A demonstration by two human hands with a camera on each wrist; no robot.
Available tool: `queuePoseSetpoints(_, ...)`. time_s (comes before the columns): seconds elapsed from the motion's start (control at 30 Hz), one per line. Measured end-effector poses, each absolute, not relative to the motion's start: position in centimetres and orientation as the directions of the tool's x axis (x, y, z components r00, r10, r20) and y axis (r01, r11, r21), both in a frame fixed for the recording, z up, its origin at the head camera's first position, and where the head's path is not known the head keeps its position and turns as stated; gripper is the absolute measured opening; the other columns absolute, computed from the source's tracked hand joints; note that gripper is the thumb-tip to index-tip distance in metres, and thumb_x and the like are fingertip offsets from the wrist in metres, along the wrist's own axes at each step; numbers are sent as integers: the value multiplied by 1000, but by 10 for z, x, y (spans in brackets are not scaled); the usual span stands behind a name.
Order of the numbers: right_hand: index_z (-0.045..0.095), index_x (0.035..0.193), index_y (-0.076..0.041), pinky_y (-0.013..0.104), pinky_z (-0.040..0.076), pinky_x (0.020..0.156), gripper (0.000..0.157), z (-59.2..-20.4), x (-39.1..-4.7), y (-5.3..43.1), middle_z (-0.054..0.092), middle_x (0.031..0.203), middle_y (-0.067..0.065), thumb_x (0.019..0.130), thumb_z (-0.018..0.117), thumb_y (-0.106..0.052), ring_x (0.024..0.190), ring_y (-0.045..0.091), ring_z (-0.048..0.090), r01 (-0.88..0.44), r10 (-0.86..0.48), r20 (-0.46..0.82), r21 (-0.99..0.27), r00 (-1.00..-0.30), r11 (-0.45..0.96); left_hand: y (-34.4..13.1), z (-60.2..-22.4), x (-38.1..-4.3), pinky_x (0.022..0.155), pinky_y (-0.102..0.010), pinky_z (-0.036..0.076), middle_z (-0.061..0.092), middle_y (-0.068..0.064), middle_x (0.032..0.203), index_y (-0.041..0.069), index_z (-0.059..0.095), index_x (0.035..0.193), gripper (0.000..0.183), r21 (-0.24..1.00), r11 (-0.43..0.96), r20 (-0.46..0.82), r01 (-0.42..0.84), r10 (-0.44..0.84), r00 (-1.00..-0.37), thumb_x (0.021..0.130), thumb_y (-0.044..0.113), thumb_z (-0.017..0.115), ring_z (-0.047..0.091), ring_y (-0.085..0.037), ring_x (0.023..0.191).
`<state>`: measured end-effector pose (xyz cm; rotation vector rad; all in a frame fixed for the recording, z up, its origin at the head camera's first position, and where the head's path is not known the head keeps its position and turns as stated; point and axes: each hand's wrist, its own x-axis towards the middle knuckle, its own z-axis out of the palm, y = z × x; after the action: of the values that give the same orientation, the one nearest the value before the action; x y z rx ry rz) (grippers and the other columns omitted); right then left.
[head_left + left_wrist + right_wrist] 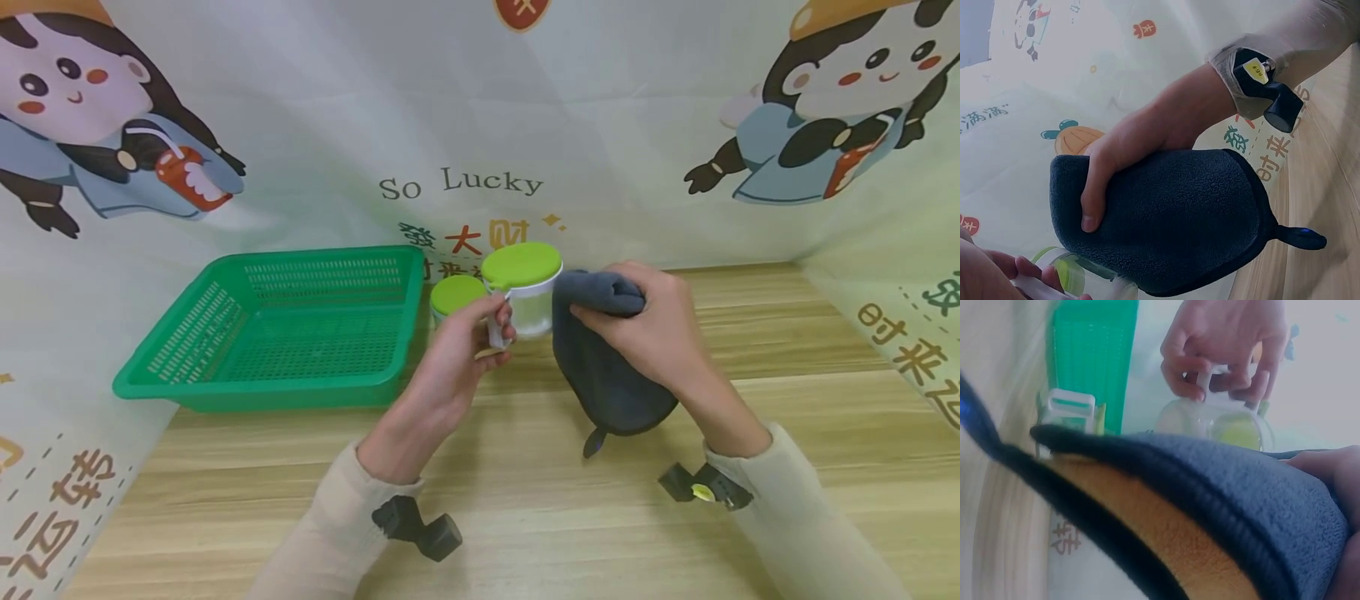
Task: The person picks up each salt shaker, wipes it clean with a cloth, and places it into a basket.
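My left hand point(447, 367) grips the white handle of a clear jar point(534, 313) with a bright green lid, held up off the table. In my right hand point(663, 321) is a folded dark grey cloth point(618, 387), pinched between thumb and fingers, its hanging loop pointing down. The cloth sits right beside the jar's right side; whether they touch I cannot tell. In the right wrist view the cloth point(1229, 469) shows an orange-brown inner face and hides part of the jar. A smaller green-lidded jar point(456, 293) stands behind my left hand, partly hidden.
A green plastic basket point(285, 390) with slotted walls stands at the left on the wood-grain table point(525, 483). Behind everything hangs a pale printed backdrop point(337, 108), which also runs along both sides.
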<state>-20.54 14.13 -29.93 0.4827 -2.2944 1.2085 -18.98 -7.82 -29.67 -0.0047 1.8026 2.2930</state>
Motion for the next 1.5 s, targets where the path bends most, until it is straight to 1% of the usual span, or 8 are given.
queuePoseSetpoints(0.23, 76, 103, -5, 18, 50, 76, 24, -304, -214, 150, 76, 96, 14, 84, 85, -18, 82, -1, 64, -451, -11, 520, -729, -854, 514, -77, -298, -187, 88, -36, 41, 52, 1, 84, 13, 50, 82, 29, 964, -202, -131, -174, 208, -969, 106, 29, 48, 48, -18, 85)
queuePoseSetpoints(0.53, 76, 103, -7, 21, 52, 73, 26, -301, -217, 156, 75, 96, 11, 86, 83, -25, 82, 4, 66, -397, 6, 465, -761, -885, 514, -78, -297, -187, 86, -33, 44, 45, 0, 82, 12, 46, 82, 23, 963, -215, -107, -160, 241, -965, 102, 21, 47, 47, -17, 83)
queuePoseSetpoints(0.83, 77, 108, -5, 17, 54, 73, 30, -301, -219, 161, 73, 93, -1, 86, 83, -24, 81, 0, 67, -350, 50, 418, -813, -907, 465, -79, -299, -187, 84, -33, 46, 42, -1, 79, 10, 41, 78, 25, 974, -174, -97, -148, 272, -957, 100, 20, 48, 45, -18, 80)
queuePoseSetpoints(0.93, 77, 108, -5, 18, 53, 73, 29, -301, -220, 162, 72, 93, -2, 86, 83, -24, 81, 1, 67, -333, 52, 402, -817, -914, 470, -79, -299, -186, 81, -31, 46, 41, -1, 77, 10, 40, 77, 25, 975, -165, -99, -150, 281, -954, 99, 20, 48, 44, -19, 79)
queuePoseSetpoints(1.07, 76, 108, -5, 19, 53, 73, 31, -301, -221, 162, 72, 93, -2, 85, 83, -24, 82, 2, 66, -315, 53, 384, -820, -922, 478, -78, -298, -186, 82, -33, 44, 40, -1, 77, 10, 39, 75, 26, 979, -147, -94, -141, 288, -953, 98, 19, 47, 44, -19, 79)
queuePoseSetpoints(1.27, 76, 109, -4, 19, 53, 74, 31, -301, -223, 164, 69, 88, -12, 85, 83, -22, 82, 3, 66, -320, 47, 385, -824, -922, 467, -78, -299, -188, 83, -35, 42, 39, -1, 76, 10, 38, 75, 26, 979, -150, -86, -137, 309, -947, 98, 17, 47, 42, -18, 78)
queuePoseSetpoints(1.33, 76, 108, -4, 19, 52, 74, 30, -302, -224, 164, 71, 90, -8, 85, 83, -23, 82, 3, 65, -317, 41, 380, -822, -924, 473, -78, -300, -189, 82, -34, 41, 39, 0, 76, 11, 38, 75, 26, 976, -160, -92, -149, 318, -944, 98, 17, 47, 41, -18, 78)
queuePoseSetpoints(1.5, 76, 109, -6, 20, 52, 74, 31, -304, -225, 164, 74, 102, 11, 87, 81, -27, 84, 6, 65, -303, 20, 360, -812, -933, 500, -77, -302, -193, 82, -33, 41, 39, 0, 77, 11, 38, 74, 29, 966, -190, -110, -177, 321, -941, 101, 19, 46, 41, -18, 79)
